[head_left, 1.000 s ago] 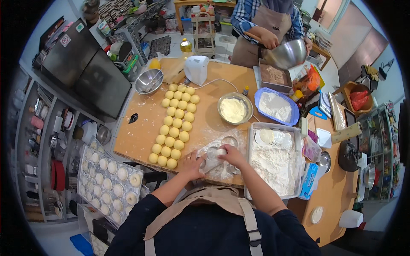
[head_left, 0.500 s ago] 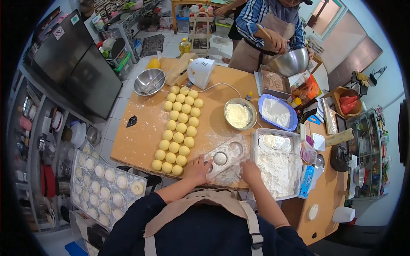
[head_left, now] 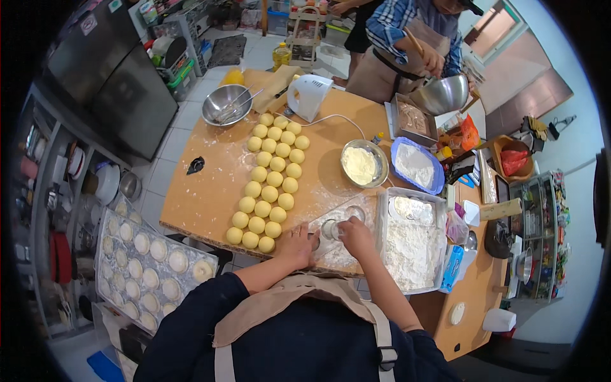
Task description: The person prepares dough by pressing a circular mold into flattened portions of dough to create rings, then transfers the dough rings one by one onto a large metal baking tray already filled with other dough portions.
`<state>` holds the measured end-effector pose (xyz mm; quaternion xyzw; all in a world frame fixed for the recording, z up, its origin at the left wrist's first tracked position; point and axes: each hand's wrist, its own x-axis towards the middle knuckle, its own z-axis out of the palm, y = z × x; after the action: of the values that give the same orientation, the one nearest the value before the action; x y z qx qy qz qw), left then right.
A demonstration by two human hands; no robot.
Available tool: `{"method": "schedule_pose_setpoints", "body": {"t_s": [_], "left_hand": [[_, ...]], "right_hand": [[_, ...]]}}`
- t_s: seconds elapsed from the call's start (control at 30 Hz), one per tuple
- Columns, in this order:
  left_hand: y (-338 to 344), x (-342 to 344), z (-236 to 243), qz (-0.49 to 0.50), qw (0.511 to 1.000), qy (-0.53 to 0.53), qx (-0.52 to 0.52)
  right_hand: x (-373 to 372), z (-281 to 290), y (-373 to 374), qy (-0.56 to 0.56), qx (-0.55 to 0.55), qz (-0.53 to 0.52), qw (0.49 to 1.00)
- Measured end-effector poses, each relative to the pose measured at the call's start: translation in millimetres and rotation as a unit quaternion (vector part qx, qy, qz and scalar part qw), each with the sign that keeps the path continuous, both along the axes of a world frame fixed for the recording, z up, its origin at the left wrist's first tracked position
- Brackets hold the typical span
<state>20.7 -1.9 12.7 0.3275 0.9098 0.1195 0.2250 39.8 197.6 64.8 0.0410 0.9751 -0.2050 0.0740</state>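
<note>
A pale, floury mould (head_left: 344,211) with round hollows lies at the table's near edge, a whitish round of dough (head_left: 330,229) in its middle hollow. My left hand (head_left: 295,247) grips the mould's left end, fingers closed round it. My right hand (head_left: 356,237) bends over the mould, fingertips drawn together at the dough's right side; whatever they pinch is hidden under them. Left of the mould, yellow dough balls (head_left: 270,194) stand in close rows. Right of my right hand is a clear tub of flour (head_left: 410,254) with a flat pale disc (head_left: 407,207) on top.
Beyond the mould stand a bowl of pale yellow filling (head_left: 360,167) and a blue tray of white powder (head_left: 414,165). A whisk bowl (head_left: 226,105) and a white hand mixer (head_left: 309,95) are farther back. Flattened dough rounds fill a tray (head_left: 153,270) at lower left. A co-worker (head_left: 414,57) stirs a steel bowl (head_left: 442,95).
My right hand has moved left from the flour tub's side onto the mould's middle hollow. My left hand stays at the mould's left end. The view has shifted slightly.
</note>
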Motion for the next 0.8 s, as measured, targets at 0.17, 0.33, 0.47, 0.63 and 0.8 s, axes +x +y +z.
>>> {"method": "schedule_pose_setpoints", "body": {"t_s": [0.17, 0.33, 0.47, 0.63, 0.8], "left_hand": [[-3, 0, 1, -0.015, 1.0, 0.012, -0.015], [-3, -1, 5, -0.023, 1.0, 0.013, -0.012], [-3, 0, 7, -0.024, 0.999, 0.033, 0.0], [-2, 0, 1, -0.024, 0.999, 0.018, -0.011], [-2, 0, -3, -0.029, 1.0, 0.004, -0.007]], "right_hand": [[-18, -5, -15, -0.028, 0.035, 0.047, 0.998], [-22, -31, -11, -0.029, 0.029, 0.07, 0.997], [-24, -41, -8, -0.024, 0.019, 0.081, 0.996], [-21, -35, -15, -0.025, 0.024, 0.073, 0.997], [-16, -36, -17, -0.018, 0.008, 0.057, 0.998]]}}
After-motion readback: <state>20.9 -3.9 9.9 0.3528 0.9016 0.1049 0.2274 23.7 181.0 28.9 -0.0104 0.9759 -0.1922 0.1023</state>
